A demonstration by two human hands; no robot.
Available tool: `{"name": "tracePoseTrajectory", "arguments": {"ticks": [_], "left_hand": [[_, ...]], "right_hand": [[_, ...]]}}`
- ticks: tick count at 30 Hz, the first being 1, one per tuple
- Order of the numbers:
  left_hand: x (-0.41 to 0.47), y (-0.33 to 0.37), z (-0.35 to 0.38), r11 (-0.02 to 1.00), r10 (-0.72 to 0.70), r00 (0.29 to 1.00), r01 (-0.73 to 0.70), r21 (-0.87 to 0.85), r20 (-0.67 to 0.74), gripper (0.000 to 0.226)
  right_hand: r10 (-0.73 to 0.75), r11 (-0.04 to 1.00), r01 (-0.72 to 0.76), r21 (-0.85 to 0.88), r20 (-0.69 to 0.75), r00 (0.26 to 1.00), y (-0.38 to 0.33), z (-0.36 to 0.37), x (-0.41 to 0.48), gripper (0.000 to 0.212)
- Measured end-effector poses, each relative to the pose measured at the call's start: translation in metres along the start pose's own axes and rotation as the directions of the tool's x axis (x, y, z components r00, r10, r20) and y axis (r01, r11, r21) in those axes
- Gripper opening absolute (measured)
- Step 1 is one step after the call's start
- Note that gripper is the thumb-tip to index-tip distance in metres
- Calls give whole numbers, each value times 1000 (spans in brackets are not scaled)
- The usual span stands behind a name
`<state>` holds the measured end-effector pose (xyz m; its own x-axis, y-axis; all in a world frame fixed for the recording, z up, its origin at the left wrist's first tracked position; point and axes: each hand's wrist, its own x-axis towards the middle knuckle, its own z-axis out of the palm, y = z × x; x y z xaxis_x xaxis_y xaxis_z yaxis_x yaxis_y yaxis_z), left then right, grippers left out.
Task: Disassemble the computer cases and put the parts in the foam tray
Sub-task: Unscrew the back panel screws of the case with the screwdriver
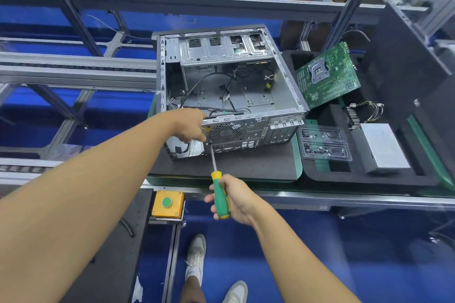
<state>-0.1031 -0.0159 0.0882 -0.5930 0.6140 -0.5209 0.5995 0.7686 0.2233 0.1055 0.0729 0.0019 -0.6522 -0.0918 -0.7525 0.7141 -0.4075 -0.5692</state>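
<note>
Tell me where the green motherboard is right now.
The motherboard sits at right in the head view, beside the open computer case, askew over the far end of the black foam tray, beyond the clear screw box.

Factory assembly line, aluminium conveyor frame point(73, 74), yellow push-button box point(168, 203)

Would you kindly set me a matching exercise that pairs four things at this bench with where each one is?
Things
1. screwdriver
2. motherboard
3. power supply
4. button box

Places
A. lying flat in the foam tray, at its right
B. gripped in the right hand, tip at the rear of the case
C. at the near edge of the bench, left of the right hand
D. tilted in the foam tray, beside the case

Pairs: 1-B, 2-D, 3-A, 4-C
</note>
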Motion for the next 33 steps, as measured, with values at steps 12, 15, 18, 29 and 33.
{"name": "tracePoseTrajectory", "arguments": {"ticks": [12, 15, 18, 29, 33], "left_hand": [[-1, 1, -1, 1000, 8, 1000, -8, -5, 13, 37], [0, 0, 0, 1000, 6, 1000, -6, -6, 13, 36], [-1, 1, 0, 1000, 3, 1000, -3, -3, 12, 41], [-3, 2, -1, 1000, 8, 1000, -8, 3, -1, 47], [-2, 1, 0, 1000, 4, 1000, -4, -27, 4, 50]], "right_hand": [[-242, 939, 178, -294, -198, 950, 16, 4, 8, 22], [-126, 989, 123, -85, -39, 991, 4, 0, 4, 30], [-40, 997, 36, 62, 58, 998, -1, -7, 1, 43], [-305, 918, 215, -332, -247, 920, 19, 7, 4, 17], [-66, 998, 67, -1, -83, 994, 4, -1, -4, 23]]}}
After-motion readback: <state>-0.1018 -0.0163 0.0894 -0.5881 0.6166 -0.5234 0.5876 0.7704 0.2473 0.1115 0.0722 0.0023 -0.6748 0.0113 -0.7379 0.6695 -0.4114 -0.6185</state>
